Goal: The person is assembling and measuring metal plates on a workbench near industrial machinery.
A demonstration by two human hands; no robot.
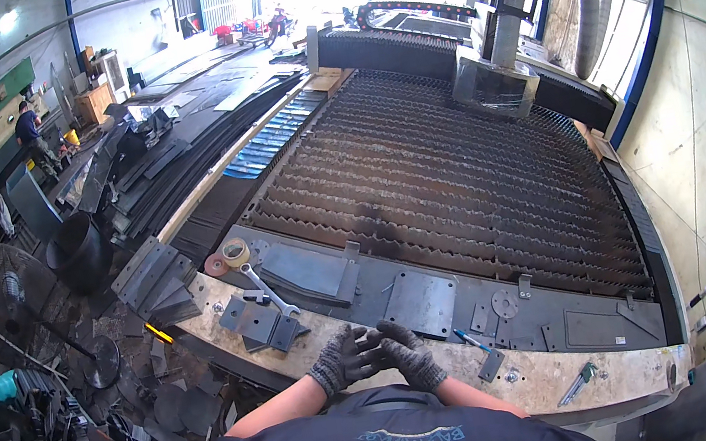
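Observation:
My left hand (pixel 347 362) and my right hand (pixel 409 357), both in dark grey work gloves, come together just above the near edge of the machine bed. Their fingers are stretched out and meet or overlap, with nothing visible between them. Left of them, a wrench (pixel 268 288) lies across several dark steel plates (pixel 264 324) with drilled holes. Beyond my right hand is a flat steel plate (pixel 422 304) with corner holes. To its right lie a blue pen (pixel 474 341), a small plate (pixel 490 365) and a round flange (pixel 505 303). Hex keys (pixel 576 384) sit farther right.
A toothed slat bed (pixel 430 181) stretches ahead, with a gantry (pixel 391 53) and cutting head (pixel 494 87) at its far side. Tape rolls (pixel 234 253) stand near the left corner. At left are a floor fan (pixel 13 286), a dark bucket (pixel 79 253), scrap metal and several people.

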